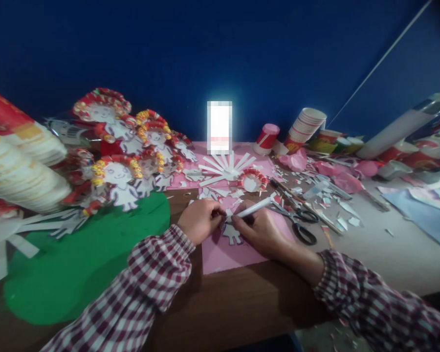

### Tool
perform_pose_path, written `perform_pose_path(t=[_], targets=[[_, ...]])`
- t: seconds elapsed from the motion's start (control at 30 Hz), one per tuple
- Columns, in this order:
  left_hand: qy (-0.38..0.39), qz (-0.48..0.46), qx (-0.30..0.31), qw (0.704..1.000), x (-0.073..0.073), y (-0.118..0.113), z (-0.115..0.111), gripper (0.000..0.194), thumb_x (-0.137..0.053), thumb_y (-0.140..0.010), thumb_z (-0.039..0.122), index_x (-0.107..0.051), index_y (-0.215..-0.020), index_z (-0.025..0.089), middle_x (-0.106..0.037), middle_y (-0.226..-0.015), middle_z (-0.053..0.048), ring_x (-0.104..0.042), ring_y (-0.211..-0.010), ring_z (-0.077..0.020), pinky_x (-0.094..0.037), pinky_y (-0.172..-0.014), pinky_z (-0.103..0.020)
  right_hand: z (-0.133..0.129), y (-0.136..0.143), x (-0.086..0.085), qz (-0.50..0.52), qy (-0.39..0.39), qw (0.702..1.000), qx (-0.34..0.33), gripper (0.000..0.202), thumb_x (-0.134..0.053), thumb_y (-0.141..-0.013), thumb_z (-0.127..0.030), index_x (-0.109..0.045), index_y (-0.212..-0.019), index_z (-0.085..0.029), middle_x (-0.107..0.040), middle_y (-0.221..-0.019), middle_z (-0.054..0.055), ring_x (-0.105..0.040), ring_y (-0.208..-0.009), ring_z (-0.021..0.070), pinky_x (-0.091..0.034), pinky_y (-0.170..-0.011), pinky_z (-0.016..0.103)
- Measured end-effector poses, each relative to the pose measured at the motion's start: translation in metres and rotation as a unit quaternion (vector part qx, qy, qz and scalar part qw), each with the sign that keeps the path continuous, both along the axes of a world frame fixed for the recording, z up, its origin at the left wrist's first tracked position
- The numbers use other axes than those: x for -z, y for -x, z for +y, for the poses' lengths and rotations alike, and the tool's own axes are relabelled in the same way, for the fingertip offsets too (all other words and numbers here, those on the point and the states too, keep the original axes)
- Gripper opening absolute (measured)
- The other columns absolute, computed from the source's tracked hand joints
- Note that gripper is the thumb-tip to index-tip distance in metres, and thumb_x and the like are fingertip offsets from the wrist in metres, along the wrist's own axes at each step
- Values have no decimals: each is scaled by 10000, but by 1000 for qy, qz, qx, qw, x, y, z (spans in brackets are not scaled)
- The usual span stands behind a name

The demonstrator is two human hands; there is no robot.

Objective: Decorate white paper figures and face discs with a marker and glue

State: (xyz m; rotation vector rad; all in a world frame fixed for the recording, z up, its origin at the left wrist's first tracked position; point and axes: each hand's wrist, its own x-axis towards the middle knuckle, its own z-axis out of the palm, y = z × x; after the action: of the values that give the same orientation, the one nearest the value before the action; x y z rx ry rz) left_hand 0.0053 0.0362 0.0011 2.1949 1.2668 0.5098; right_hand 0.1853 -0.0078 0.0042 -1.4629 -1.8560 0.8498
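Observation:
A small white paper doll cutout (233, 235) with dark outlines lies on a pink sheet (220, 261) in front of me. My left hand (201, 220) has its fingers pinched together at the cutout's upper left edge. In my right hand (263, 231) is a white marker pen (254, 207), slanting up to the right, its tip close to the top of the cutout. The fingers partly hide the cutout's upper part. Just right of this hand rest black-handled scissors (303, 233).
A green paper shape (95, 264) lies at left, with finished curly-haired paper dolls (119, 178) behind it. Stacked paper cups (25, 166) lean in from the left. Further back are a cut-strip paper cup (229, 168), a bright blurred screen (219, 127) and more cups (303, 131). Paper scraps litter the right.

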Motion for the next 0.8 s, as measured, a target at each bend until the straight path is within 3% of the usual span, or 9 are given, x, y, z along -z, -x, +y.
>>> perform_pose_path(t=[0.3, 0.8], targets=[[2, -6, 5, 1000, 0, 0, 1, 148, -569, -755, 190, -707, -804, 202, -700, -804, -19, -617, -717, -153, -428, -619, -241, 1, 1, -5, -31, -13, 999, -3, 144, -518, -844, -270, -509, -713, -211, -525, -607, -36, -486, -555, 114, -373, -530, 217], [4, -12, 6, 1000, 1, 1, 1, 141, -575, -753, 197, -708, -800, 202, -699, -799, -12, -614, -713, -151, -423, -629, -245, -1, 0, -3, 9, -4, 1000, 1, 131, -514, -858, -276, -516, -742, -214, -520, -623, -40, -481, -572, 112, -378, -534, 213]])
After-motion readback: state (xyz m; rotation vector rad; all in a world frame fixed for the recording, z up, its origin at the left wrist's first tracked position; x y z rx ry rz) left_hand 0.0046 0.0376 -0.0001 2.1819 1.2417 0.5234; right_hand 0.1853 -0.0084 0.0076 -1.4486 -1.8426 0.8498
